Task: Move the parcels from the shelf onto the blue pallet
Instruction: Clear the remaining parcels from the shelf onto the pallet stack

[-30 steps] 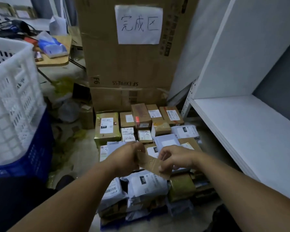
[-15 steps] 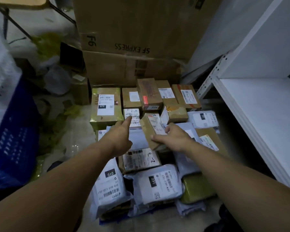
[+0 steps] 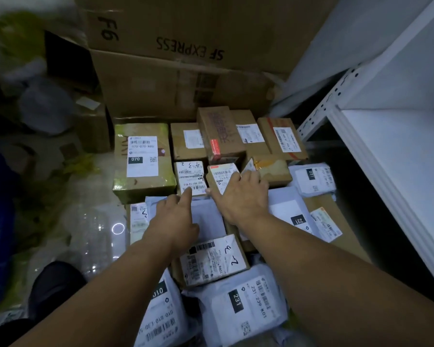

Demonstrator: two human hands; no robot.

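On the pile of parcels, in front of the big SF Express carton (image 3: 186,46), my right grip (image 3: 241,199) lies on a small brown box (image 3: 219,177). My fingers are spread flat over its top and my thumb sits at its near left corner. I am pressing, not pinching. My left grip (image 3: 173,221) holds nothing. One finger sticks straight out and touches the little white-label box (image 3: 189,176) next door.

I think this is the putting-down step. The small brown box sits in the row, snug between its neighbours. Next I should lift both grips away softly, so nothing slides. Then I should turn to the white shelf (image 3: 398,159) on my right for another parcel.

The box is plain cardboard and looks a bit tilted. It has a white label with black bars and a red strip on top. The blue pallet must be under the pile, but I cannot see it.
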